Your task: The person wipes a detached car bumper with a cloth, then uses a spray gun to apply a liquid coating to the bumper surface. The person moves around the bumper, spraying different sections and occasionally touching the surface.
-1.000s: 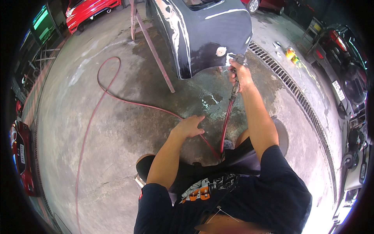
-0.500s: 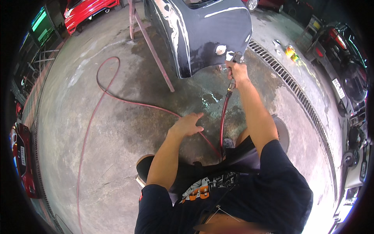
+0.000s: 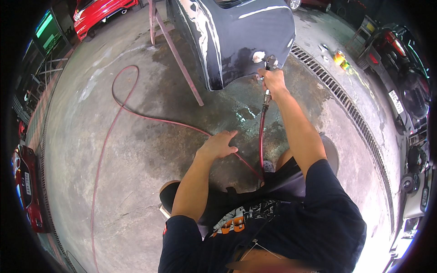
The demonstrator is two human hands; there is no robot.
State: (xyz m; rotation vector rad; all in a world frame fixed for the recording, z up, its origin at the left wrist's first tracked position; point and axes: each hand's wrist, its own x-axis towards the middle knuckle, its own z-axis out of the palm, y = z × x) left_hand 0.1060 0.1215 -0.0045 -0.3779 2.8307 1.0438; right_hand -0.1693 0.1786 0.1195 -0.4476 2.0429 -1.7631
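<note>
My right hand [image 3: 274, 82] is wrapped round an air tool [image 3: 271, 62] with a dark metal head; its exact kind is hard to make out. A red hose [image 3: 261, 136] runs down from its metal coupling toward my legs. The tool's head is at the lower right corner of a dark grey car body panel [image 3: 255, 36], just right of a whitish patch [image 3: 258, 57]; whether they touch I cannot tell. My left hand [image 3: 219, 144] holds nothing, fingers stretched out and thumb apart, over the floor and the thin red hose.
A reddish stand [image 3: 180, 63] props the panel on the left. The hose [image 3: 107, 136] loops across the concrete floor. A drain grate [image 3: 337, 95] runs along the right. Parked cars, a red one [image 3: 102, 16] and a black one [image 3: 400, 68], stand around; cans [image 3: 339, 58] sit beyond the grate.
My right hand has moved slightly left and up with the air tool, whose head has turned more upright. The hose has swung a little with it. My left hand has stayed in place.
</note>
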